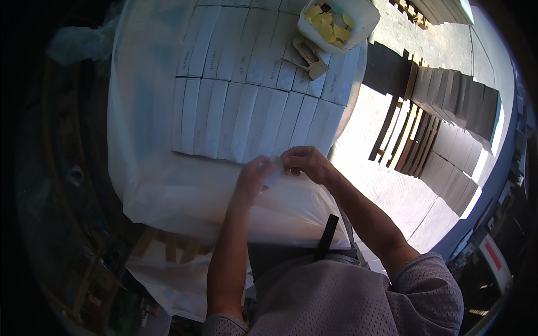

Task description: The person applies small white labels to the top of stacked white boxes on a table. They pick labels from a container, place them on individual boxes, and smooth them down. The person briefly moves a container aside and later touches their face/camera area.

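My left hand (254, 178) is closed at the near edge of the stacked boxes, its fingers pinching a small pale bluish slip (273, 176). Close beside it on the right, my right hand (308, 162) has its fingertips pressed together at the slip's upper edge. The slip is blurred, so its exact kind does not show. Just beyond both hands lie tight rows of narrow white boxes (241, 120). Translucent plastic sheeting (185, 182) spreads under my hands and hangs over the near side.
On the far right boxes rest a beige hand tool (309, 58) with an oval opening and a white tub (365, 22) holding yellow scraps. To the right, wooden pallets (417, 137) and more stacked boxes (457, 101) stand on a sunlit floor (386, 196).
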Demonstrator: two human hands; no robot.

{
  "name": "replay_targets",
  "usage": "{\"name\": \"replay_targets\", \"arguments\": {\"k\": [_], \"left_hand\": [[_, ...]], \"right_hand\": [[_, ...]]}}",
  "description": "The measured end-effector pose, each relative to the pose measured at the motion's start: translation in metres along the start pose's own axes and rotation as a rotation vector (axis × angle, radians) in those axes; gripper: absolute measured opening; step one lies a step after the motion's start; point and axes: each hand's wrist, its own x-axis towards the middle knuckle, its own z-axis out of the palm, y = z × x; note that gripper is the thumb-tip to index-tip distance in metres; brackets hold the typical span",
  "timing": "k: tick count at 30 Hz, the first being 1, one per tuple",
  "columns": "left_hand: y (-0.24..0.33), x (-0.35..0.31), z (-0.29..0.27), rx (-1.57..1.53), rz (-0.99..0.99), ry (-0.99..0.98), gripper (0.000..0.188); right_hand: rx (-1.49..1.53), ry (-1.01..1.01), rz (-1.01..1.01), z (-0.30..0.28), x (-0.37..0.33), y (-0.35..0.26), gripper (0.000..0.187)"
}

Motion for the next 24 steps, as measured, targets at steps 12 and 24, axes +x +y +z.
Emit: {"name": "replay_targets", "arguments": {"k": [12,24], "left_hand": [[-0.006,0.01,-0.004,-0.002,0.042,0.003,0.014],[-0.013,0.018,-0.003,0.199,0.138,0.135,0.014]], "right_hand": [[-0.159,0.038,0.022,0.003,0.009,-0.005,0.025],[-0.201,0.051,-0.002,0.005,0.012,-0.007,0.027]]}}
